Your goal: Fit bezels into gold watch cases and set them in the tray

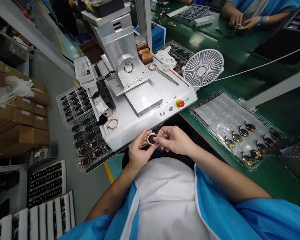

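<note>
A person's left hand grips a round, gold-rimmed piece by its edge while the right hand pinches its near side between thumb and fingers, just in front of a white machine base. Gold rings lie on the base's left side; a red button sits at its front right. Beyond stand a clear tray of dark-and-gold parts and a white fan, with a co-worker's hands at work across the green table.
</note>
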Demonstrator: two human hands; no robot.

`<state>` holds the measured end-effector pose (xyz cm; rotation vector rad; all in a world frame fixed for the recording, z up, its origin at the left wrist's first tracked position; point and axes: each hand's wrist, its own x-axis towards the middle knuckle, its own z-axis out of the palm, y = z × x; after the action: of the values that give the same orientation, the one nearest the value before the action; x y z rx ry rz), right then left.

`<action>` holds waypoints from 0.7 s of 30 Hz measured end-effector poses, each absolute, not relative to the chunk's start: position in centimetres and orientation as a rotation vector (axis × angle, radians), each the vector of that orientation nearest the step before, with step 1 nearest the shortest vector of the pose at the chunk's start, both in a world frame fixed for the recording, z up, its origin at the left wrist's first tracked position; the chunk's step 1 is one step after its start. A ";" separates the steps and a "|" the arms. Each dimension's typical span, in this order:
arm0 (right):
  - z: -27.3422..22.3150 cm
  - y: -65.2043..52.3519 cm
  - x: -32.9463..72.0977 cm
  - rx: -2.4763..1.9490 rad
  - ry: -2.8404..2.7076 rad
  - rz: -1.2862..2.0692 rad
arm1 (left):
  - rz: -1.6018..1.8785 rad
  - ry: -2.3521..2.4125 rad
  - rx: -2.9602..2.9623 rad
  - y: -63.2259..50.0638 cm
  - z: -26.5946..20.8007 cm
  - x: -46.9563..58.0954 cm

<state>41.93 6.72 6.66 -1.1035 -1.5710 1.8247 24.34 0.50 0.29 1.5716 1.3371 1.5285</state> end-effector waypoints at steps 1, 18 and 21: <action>6.8 6.6 42.0 -1.094 -1.565 1.838 | 1.530 1.332 1.574 0.5 0.3 24.4; 6.1 6.9 41.9 -1.228 -1.634 1.707 | 1.569 1.305 1.611 0.2 0.6 24.4; 5.9 7.1 41.8 -1.240 -1.603 1.655 | 1.570 1.324 1.600 0.2 0.6 24.5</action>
<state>41.75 7.11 5.91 -1.2398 -1.6028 1.6546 24.55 0.16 0.61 1.6001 1.3243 1.5698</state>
